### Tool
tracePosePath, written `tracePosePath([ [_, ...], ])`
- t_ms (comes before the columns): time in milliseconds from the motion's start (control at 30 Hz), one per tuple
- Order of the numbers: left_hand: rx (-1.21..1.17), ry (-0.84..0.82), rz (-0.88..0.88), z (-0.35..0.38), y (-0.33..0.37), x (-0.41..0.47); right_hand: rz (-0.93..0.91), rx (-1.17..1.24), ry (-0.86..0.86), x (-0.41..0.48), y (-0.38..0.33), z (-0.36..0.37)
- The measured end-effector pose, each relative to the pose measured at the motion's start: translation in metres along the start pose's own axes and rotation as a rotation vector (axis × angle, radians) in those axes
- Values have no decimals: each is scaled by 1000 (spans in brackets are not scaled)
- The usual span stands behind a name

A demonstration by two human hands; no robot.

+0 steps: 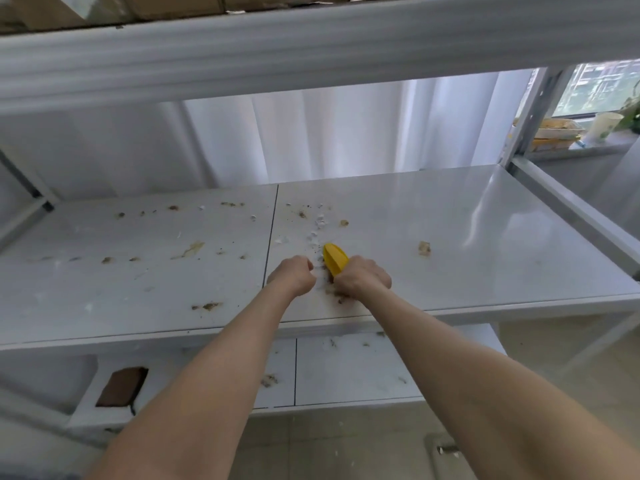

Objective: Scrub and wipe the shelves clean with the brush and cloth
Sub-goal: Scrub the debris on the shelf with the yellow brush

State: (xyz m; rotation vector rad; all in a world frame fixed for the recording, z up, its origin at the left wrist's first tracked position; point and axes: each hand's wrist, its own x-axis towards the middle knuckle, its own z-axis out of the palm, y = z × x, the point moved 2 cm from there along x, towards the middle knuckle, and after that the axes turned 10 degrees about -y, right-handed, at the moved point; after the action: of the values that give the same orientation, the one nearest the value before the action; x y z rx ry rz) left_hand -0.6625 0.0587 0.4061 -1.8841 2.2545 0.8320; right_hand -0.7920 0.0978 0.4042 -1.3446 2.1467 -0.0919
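A white shelf point(485, 237) spans the middle of the head view, dotted with brown stains and white crumbs on its left and centre. My right hand point(363, 277) grips a yellow brush point(335, 258) on the shelf near its front edge; the brush's front end pokes out past my knuckles. Curled into a fist, my left hand point(294, 277) rests on the shelf just left of the brush, with nothing visible in it. No cloth is in view.
An upper shelf beam point(311, 46) hangs overhead with cardboard boxes point(104, 8) on top. A lower shelf point(346, 372) below also carries dirt and a brown block point(123, 386). A windowsill at the right holds a paper cup point(604, 124) and trays point(554, 131).
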Motion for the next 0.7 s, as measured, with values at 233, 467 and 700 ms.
tracePosePath([
  [233, -17, -1, 8, -1, 2, -12, 65, 67, 104, -13, 57, -41],
  [467, 2, -85, 55, 10, 16, -19, 105, -45, -48, -28, 64, -29],
  [700, -7, -62, 26, 9, 3, -19, 13, -59, -66, -25, 8, 6],
])
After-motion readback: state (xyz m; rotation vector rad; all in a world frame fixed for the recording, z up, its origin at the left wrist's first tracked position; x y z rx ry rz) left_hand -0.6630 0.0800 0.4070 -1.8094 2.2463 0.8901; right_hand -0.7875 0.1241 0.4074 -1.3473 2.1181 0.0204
